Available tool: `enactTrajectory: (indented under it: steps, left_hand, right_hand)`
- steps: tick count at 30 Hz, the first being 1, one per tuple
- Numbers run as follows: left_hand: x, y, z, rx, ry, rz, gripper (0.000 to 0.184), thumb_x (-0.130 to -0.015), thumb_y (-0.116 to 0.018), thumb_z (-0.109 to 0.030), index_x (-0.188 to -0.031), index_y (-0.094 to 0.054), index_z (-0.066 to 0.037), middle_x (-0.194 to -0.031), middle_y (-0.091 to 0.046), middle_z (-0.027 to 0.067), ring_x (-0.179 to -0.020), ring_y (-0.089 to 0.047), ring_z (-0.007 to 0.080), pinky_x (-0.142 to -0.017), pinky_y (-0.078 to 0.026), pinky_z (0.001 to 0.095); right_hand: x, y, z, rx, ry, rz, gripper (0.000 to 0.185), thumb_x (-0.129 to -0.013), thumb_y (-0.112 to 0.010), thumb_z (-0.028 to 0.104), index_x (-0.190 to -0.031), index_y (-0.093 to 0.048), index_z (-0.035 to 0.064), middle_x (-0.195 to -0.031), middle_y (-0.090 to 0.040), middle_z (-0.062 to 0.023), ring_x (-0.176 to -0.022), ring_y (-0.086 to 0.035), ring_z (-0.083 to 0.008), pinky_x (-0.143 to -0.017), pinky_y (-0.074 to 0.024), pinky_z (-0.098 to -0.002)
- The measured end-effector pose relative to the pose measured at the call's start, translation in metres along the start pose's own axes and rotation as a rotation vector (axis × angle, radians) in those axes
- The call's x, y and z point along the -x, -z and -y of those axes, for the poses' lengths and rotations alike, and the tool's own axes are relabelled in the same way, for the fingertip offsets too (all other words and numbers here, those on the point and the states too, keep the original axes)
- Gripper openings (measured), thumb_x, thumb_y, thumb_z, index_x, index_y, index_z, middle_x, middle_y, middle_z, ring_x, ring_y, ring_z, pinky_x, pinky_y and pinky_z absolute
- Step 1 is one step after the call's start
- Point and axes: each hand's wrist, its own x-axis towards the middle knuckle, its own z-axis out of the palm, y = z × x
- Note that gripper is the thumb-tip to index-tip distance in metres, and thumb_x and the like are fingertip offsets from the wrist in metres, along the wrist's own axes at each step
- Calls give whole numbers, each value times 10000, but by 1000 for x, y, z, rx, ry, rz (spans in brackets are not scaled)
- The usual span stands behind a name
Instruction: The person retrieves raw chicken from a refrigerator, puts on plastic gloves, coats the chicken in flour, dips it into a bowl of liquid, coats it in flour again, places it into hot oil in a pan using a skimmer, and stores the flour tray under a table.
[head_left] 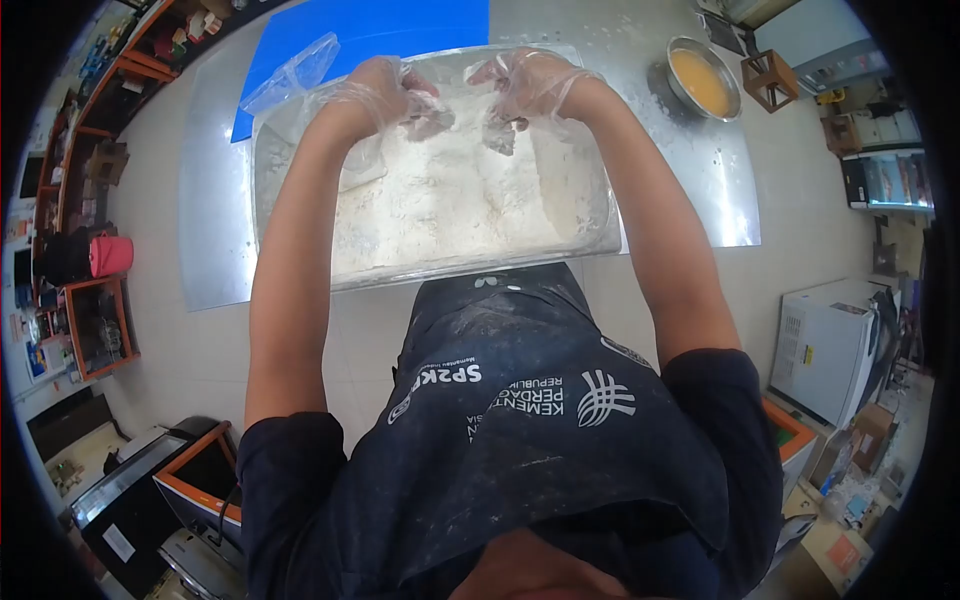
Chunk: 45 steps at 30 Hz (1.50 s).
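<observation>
A wide clear tray [400,272] of white flour [440,200] lies on the metal table in front of me. Both my hands wear thin clear plastic gloves dusted with flour. My left hand [400,95] is over the far left part of the flour, its fingers curled down to the powder. My right hand [520,90] is at the far edge, right of the middle, fingers bent and pointing down into the flour. The hands are apart. Whether either one holds anything among its fingers is hidden by flour and plastic.
A metal bowl [703,80] of orange-yellow liquid stands on the metal table [215,220] to the right. A blue sheet [400,25] lies beyond the tray. A loose plastic bag [295,75] is at the tray's far left corner. Shelves line both sides.
</observation>
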Motion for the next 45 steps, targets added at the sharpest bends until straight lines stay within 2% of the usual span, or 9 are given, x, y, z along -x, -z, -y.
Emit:
enactTrajectory:
  steps: [7, 11, 20, 23, 28, 32, 36, 41, 45]
  left_hand:
    - [-12, -8, -29, 144, 12, -137, 280, -748, -772, -118, -971, -687, 28, -827, -700, 134, -696, -661, 182, -655, -537, 270]
    - [-17, -25, -15, 225, 112, -217, 295, -792, -746, -234, -1023, -709, -54, -784, -695, 94, -674, -642, 154, -645, -512, 286]
    - [27, -76, 39, 602, 164, 98, 534, -951, -450, -528, -1241, -624, -115, -1260, -601, 131, -1185, -522, 258, -1025, -398, 398]
    - [26, -97, 41, 723, 162, 186, 692, -900, -470, -621, -1407, -459, -150, -1445, -432, 94, -1119, -581, 299, -857, -518, 425]
    - [34, -104, 17, 510, 137, 118, 646, -897, -485, -586, -1182, -626, -23, -1096, -652, 162, -830, -640, 228, -754, -511, 384]
    - [64, -101, -2, 624, 261, 51, 702, -890, -482, -629, -1279, -578, -53, -1185, -629, 155, -890, -615, 218, -773, -493, 386]
    - [90, -115, 9, 914, 86, 160, 716, -937, -448, -593, -1439, -400, -84, -1395, -491, 125, -1132, -546, 241, -920, -463, 388]
    - [130, -126, -1, 1244, -93, 76, 724, -981, -403, -514, -1516, -168, -88, -1554, -250, 86, -1409, -276, 273, -1103, -314, 453]
    - [140, -129, 7, 1333, 202, -427, 759, -966, -441, -514, -1523, -139, -95, -1546, -269, 106, -1395, -308, 294, -1096, -279, 531]
  right_hand:
    - [-12, 16, 13, -166, 51, 188, 370, -746, -743, 215, -1017, -652, -19, -679, -661, -81, -552, -624, -168, -640, -494, -324]
    - [-9, 2, 6, -105, -62, 36, 228, -793, -710, 216, -921, -673, 30, -813, -687, -119, -668, -648, -192, -666, -501, -346]
    - [-19, -34, -42, 212, 217, -99, 166, -864, -611, 178, -958, -659, 50, -1014, -655, -205, -900, -644, -313, -809, -506, -396]
    - [-19, -59, -65, 111, 550, -169, 251, -887, -585, 195, -1076, -629, 35, -1064, -635, -220, -946, -627, -327, -836, -493, -391]
    - [-33, -95, -69, -221, 416, -54, 364, -833, -637, 148, -1183, -603, 49, -1033, -639, -233, -982, -608, -385, -849, -472, -443]
    - [-23, -81, -45, 163, 347, 5, 159, -709, -685, 106, -833, -660, 10, -842, -649, -223, -821, -637, -406, -709, -505, -453]
    - [-40, -80, -74, 58, 414, -38, 123, -698, -662, 90, -801, -664, 23, -807, -635, -231, -789, -629, -416, -689, -503, -467]
    - [-48, -70, -85, 338, 546, -80, 134, -724, -621, 82, -831, -658, 10, -843, -636, -237, -813, -631, -408, -725, -509, -474]
    - [-46, -65, -101, 322, 622, -131, 102, -802, -547, 70, -791, -634, 17, -834, -635, -242, -793, -634, -390, -701, -498, -463]
